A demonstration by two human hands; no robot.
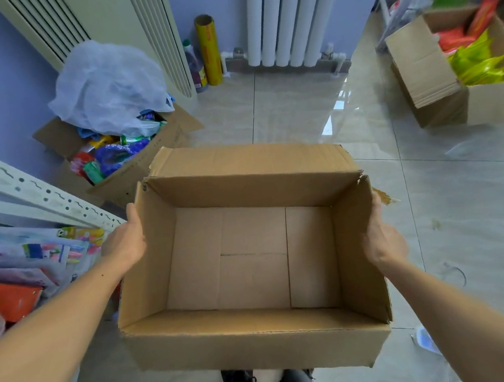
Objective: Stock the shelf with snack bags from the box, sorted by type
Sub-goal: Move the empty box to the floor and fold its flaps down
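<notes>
Open brown cardboard box [251, 253], empty, flaps up, near centre above the tiled floor. Snack bags [42, 253] lying flat on the white metal shelf [26, 189] at near left, colourful, overlapping, one orange pack nearest.

An open cardboard box [251, 253] sits centre, held between the left hand [125, 241] on its left wall and the right hand [383, 239] on its right wall. The shelf [26, 189] with snack bags [33, 254] stands left of it. Behind-left lies a second box [124, 173] under a plastic bag [106, 88]; far right, a third box [438, 84].
</notes>
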